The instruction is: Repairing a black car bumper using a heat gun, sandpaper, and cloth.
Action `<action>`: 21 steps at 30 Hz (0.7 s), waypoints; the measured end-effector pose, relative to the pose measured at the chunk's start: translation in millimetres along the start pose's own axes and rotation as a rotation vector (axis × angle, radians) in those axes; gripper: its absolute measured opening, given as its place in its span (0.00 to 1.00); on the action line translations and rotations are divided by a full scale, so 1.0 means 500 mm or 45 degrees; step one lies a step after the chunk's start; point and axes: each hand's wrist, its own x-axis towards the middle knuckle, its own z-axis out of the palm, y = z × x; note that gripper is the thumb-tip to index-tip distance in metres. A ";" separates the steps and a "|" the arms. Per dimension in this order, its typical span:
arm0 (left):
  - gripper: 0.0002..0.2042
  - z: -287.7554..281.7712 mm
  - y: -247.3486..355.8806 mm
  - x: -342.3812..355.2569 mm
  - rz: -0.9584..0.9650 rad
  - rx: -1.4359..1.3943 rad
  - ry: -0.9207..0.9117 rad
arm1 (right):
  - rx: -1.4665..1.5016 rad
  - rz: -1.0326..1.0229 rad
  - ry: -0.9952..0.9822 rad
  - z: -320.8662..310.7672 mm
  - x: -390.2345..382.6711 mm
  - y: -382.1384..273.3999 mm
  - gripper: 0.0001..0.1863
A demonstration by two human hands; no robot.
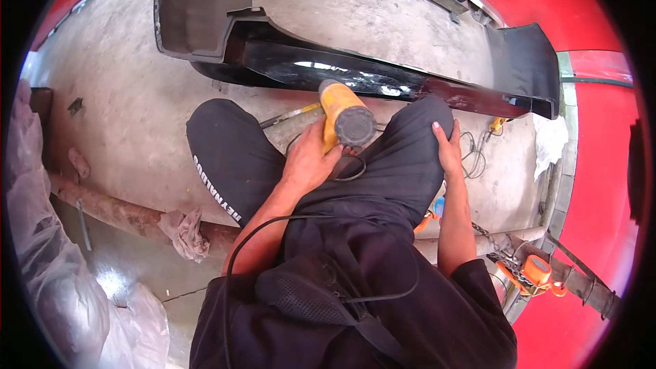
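My left hand (311,157) is wrapped around the handle of a yellow heat gun (336,106). Its round black rear end faces up toward me, and its nozzle points away toward a glossy black car bumper (328,67). The bumper lies lengthwise on the floor just beyond my knees, with pale reflections and marks along its middle. My right hand (447,150) rests on my right knee, thumb and fingers apart, holding nothing. Behind the heat gun, a tool with a yellow-and-black handle (290,115) lies between my legs, partly hidden.
Crumpled clear plastic sheeting (61,280) hangs at the left. A rusty pipe (130,212) with a rag (186,234) on it runs behind me. Orange chain hoists (536,270) sit at the right. A black cable (471,157) coils near my right knee; red panels (601,164) border the floor.
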 end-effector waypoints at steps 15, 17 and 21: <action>0.29 -0.019 -0.007 -0.001 -0.055 -0.097 0.110 | -0.018 0.003 0.069 0.003 0.001 0.011 0.57; 0.29 -0.016 -0.001 0.001 -0.088 -0.049 0.125 | -0.075 0.025 0.082 0.000 0.005 0.011 0.58; 0.27 -0.018 0.014 0.005 -0.057 -0.069 -0.018 | -0.006 0.031 0.074 -0.002 0.019 0.018 0.58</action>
